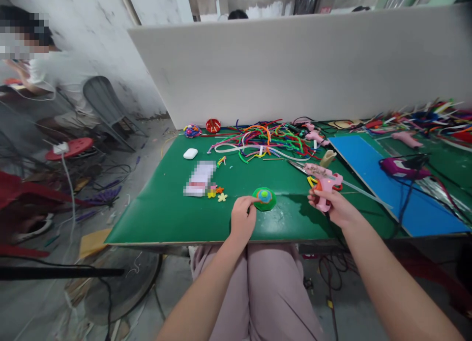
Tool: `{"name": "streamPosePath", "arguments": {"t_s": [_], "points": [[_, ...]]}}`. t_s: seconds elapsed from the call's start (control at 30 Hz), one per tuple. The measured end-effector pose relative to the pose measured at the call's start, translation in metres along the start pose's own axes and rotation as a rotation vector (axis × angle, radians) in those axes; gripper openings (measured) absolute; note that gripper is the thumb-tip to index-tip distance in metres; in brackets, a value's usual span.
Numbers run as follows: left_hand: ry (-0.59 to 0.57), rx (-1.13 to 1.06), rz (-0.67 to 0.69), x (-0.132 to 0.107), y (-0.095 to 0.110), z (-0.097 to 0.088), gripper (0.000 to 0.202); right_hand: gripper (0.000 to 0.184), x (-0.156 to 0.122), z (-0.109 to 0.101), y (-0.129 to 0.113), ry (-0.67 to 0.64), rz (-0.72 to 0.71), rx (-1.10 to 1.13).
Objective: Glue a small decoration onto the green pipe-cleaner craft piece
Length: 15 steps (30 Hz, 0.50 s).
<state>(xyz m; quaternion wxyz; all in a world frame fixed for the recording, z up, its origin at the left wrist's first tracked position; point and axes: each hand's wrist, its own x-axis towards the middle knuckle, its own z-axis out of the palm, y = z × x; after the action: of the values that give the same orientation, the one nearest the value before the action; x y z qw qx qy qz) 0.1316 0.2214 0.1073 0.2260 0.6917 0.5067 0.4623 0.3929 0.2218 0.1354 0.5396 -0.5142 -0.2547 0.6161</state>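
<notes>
A green, many-sided disc point(272, 203) lies flat on the table, with blue and orange layers and a light green middle on top. My left hand point(243, 216) is at its left side, fingers curled and the index finger pressing onto its edge. In my right hand point(334, 203) is a pink hot glue gun point(325, 184), gripped by the handle and raised a little above the table to the right of the disc. A pale glue stick point(363, 191) extends from its back. Scissors point(298, 167) lie partly hidden behind the gun's nozzle.
Small flower pieces point(221, 197) lie left of the disc, near a blurred-out phone-like item point(201, 179) and a white case point(190, 154). Tangled coloured pipe cleaners point(265, 139) line the back before a white partition point(295, 71). At right is a blue board point(365, 169). Another person point(62, 71) sits far left.
</notes>
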Motion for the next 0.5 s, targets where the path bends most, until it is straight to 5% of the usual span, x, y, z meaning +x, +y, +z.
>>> {"name": "streamPosePath", "arguments": {"t_s": [0.13,0.37,0.5], "points": [[-0.016,-0.037,-0.026,0.0,-0.001,0.001,0.026,0.023,-0.002,0.004,0.0,0.008,-0.046,-0.103],[-0.035,-0.038,-0.03,-0.001,-0.004,0.002,0.024,0.011,-0.013,0.012,0.002,-0.178,-0.107,-0.093],[-0.038,-0.029,-0.031,-0.001,-0.004,0.001,0.023,0.026,-0.027,0.025,-0.002,-0.267,-0.115,-0.114]]}}
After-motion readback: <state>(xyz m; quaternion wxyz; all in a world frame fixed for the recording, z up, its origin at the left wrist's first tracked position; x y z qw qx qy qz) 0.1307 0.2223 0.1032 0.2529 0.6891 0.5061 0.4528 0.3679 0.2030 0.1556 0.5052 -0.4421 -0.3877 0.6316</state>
